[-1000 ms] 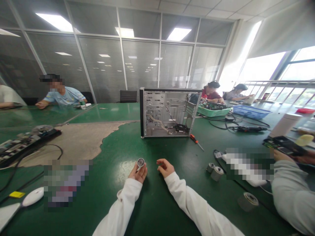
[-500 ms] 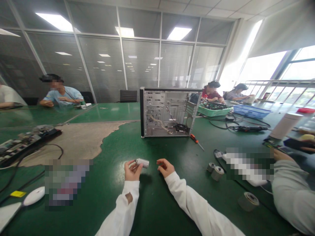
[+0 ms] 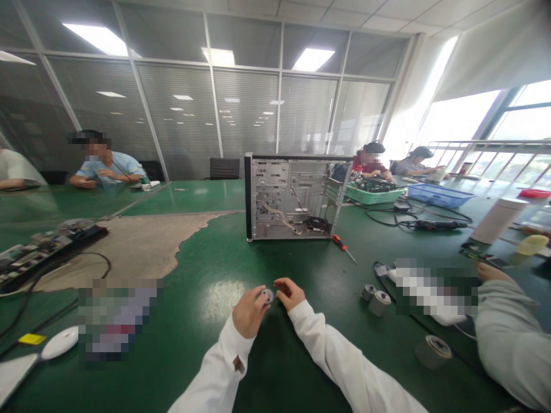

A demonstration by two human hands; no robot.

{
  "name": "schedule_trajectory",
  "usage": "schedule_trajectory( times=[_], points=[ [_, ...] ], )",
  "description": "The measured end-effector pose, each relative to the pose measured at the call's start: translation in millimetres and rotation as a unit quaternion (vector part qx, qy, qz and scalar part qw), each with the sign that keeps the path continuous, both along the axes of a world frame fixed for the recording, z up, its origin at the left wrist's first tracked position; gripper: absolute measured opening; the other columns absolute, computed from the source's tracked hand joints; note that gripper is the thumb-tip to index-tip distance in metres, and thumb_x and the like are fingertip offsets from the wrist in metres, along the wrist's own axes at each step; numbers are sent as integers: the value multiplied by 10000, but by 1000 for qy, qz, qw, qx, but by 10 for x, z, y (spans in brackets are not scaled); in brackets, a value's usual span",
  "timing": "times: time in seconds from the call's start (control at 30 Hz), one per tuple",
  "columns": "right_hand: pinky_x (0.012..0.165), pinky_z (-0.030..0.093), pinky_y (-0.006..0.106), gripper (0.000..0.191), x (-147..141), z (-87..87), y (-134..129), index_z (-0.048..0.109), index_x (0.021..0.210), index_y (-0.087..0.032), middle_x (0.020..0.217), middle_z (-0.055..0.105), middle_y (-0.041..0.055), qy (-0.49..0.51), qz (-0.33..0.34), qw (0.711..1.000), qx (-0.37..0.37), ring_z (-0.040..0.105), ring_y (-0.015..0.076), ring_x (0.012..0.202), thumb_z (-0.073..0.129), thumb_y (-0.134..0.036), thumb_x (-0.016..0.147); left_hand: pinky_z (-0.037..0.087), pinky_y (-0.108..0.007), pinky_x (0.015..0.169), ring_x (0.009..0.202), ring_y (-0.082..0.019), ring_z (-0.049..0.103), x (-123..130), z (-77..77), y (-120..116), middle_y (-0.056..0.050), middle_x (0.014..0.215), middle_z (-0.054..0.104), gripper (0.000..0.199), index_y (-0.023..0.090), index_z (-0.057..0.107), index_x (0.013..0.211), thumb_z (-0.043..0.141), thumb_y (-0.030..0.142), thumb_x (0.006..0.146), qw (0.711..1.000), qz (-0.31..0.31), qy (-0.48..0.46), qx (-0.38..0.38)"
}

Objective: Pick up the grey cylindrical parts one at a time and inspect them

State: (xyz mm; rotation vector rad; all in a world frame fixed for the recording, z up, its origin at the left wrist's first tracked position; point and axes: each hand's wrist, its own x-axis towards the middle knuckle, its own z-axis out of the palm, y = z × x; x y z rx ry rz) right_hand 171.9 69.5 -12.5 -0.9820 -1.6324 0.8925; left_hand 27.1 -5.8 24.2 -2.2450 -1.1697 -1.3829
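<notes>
My left hand (image 3: 250, 311) is closed around a small silver cylinder (image 3: 267, 296), whose round end faces me and to the right. The fingers hide most of its length. Close beside it, my right hand (image 3: 290, 292) has bent fingers with a gap between thumb and forefinger; whether its fingertips touch the cylinder I cannot tell. Both hands are above the green tabletop (image 3: 297, 261). Farther back stands an open computer case (image 3: 297, 198) with cables and a dark part inside. An orange-handled screwdriver (image 3: 340, 242) lies at its right front corner.
To the right are several grey cylinders (image 3: 379, 303), a blurred white power strip (image 3: 447, 312) and a co-worker's sleeve (image 3: 508, 332). A green basket (image 3: 376, 196) and blue basket (image 3: 443, 196) sit farther back. At left are circuit parts (image 3: 51, 252), cables and a torn bare patch (image 3: 142, 241).
My left hand has moved right, toward my right hand, and turned the cylinder so its round end now shows. My right hand has stayed nearly still.
</notes>
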Motion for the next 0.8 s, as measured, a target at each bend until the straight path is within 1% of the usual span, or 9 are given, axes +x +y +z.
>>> schedule_trajectory(
  times=[0.03,0.07,0.13,0.23,0.33,0.43,0.57,0.67,0.8],
  points=[
    [535,451,236,260,3,3,0,564,808,-192,743,616,3,-4,1,1000,5,547,107,533,446,-136,583,458,-355,783,962,-198,532,10,37,-25,-110,998,594,254,229,546,920,523,110,696,998,-1,48,30],
    [533,446,236,260,6,5,1,566,809,-191,740,616,4,-7,1,1000,10,542,107,534,447,-136,584,436,-369,814,1005,-202,503,26,74,-52,-113,1031,579,266,236,555,915,523,93,694,994,-16,100,45],
    [529,439,234,258,11,4,5,569,808,-186,734,615,6,-13,3,1000,16,531,108,536,450,-138,585,409,-388,845,1057,-213,458,65,135,-101,-119,1058,564,266,237,574,885,520,67,687,987,-37,136,71],
    [533,438,233,250,16,-6,11,571,805,-183,732,614,8,-11,4,1000,13,529,110,543,456,-143,587,402,-394,857,1072,-205,444,97,154,-131,-88,1089,549,266,264,568,894,496,89,707,986,-55,153,46],
    [543,443,237,254,14,-15,9,566,809,-185,734,614,7,-2,5,1000,9,544,113,554,451,-137,587,430,-379,823,1025,-201,486,68,85,-84,-110,1061,557,290,236,519,964,489,95,712,994,-38,103,20],
    [537,449,237,259,9,-26,6,556,817,-184,744,610,7,7,10,1000,-2,555,109,540,444,-131,590,469,-334,757,946,-193,532,6,-23,5,-134,980,574,383,177,411,1066,505,111,700,1000,-7,-10,-18],
    [526,451,230,254,5,-44,12,547,824,-185,751,606,6,8,14,1000,-13,562,106,533,450,-135,595,478,-315,720,875,-190,556,-58,-169,105,-103,940,564,322,181,419,1024,495,200,712,990,38,-111,-81],
    [522,456,231,251,7,-50,19,544,829,-182,752,607,6,1,13,1000,-11,556,102,525,455,-135,599,467,-328,736,876,-191,553,-71,-259,137,-98,957,551,300,174,418,1010,469,235,720,981,48,-131,-134],
    [536,462,240,241,11,-31,8,548,830,-178,752,607,12,-4,15,1000,-2,551,108,550,471,-136,605,452,-350,764,884,-184,549,-57,-330,144,-104,1015,526,389,163,356,1085,456,212,712,972,41,-111,-203]
  ],
)
